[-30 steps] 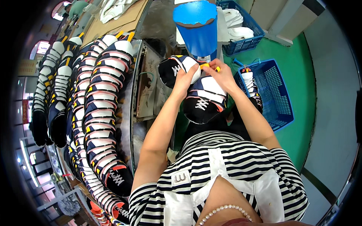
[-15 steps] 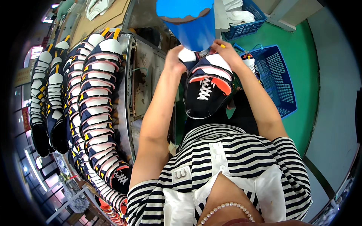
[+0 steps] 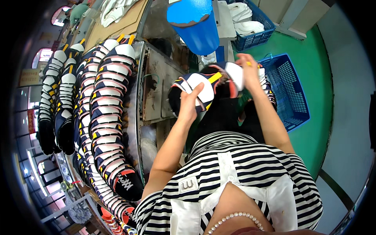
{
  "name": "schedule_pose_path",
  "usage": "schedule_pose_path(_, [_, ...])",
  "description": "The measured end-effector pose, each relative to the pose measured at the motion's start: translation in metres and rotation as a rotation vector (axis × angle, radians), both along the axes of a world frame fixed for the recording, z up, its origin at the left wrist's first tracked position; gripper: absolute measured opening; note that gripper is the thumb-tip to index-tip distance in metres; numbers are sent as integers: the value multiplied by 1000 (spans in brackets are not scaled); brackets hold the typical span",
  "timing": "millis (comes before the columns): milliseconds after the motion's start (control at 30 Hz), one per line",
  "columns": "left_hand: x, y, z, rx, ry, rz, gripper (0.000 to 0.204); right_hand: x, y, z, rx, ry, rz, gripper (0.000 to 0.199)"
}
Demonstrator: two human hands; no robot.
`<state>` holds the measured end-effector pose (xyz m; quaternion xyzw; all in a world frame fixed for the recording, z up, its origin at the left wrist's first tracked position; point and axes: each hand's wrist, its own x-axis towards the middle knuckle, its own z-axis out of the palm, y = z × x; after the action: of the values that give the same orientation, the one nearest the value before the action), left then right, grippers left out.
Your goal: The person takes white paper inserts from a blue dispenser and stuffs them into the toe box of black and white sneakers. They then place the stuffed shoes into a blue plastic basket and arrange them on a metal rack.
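My left hand (image 3: 190,102) grips a navy shoe upper (image 3: 201,89) with a white heel patch and a yellow pull tab, its thumb on the patch. Beside it, a second shoe upper (image 3: 234,75) shows its white heel and coral lining. My right hand (image 3: 249,72) is at that heel and appears to hold it; the fingers are slightly smeared and partly hidden. Both uppers are above my lap, just below a blue cylindrical machine part (image 3: 197,37).
Long overlapping rows of shoe uppers (image 3: 111,103) line the bench at left. More uppers (image 3: 268,88) are by a blue plastic basket (image 3: 291,92) on the green floor (image 3: 319,78). Another blue basket (image 3: 256,41) holds white pieces. A worn metal cabinet (image 3: 150,94) stands left of me.
The uppers have come away from the blue machine part and turned, with heels and a yellow tab facing up. My left hand moved down toward me; my right hand shifted slightly right and down.
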<state>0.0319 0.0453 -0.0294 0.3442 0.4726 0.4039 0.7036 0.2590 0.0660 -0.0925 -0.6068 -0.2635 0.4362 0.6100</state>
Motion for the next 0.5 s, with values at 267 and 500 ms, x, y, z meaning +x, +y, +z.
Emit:
schedule_pose_path(267, [7, 61, -3, 195, 259, -94, 27, -34, 17, 28, 20, -411, 439, 27])
schedule_pose_path(500, [10, 102, -26, 207, 117, -76, 29, -22, 55, 10, 33, 80, 524, 11])
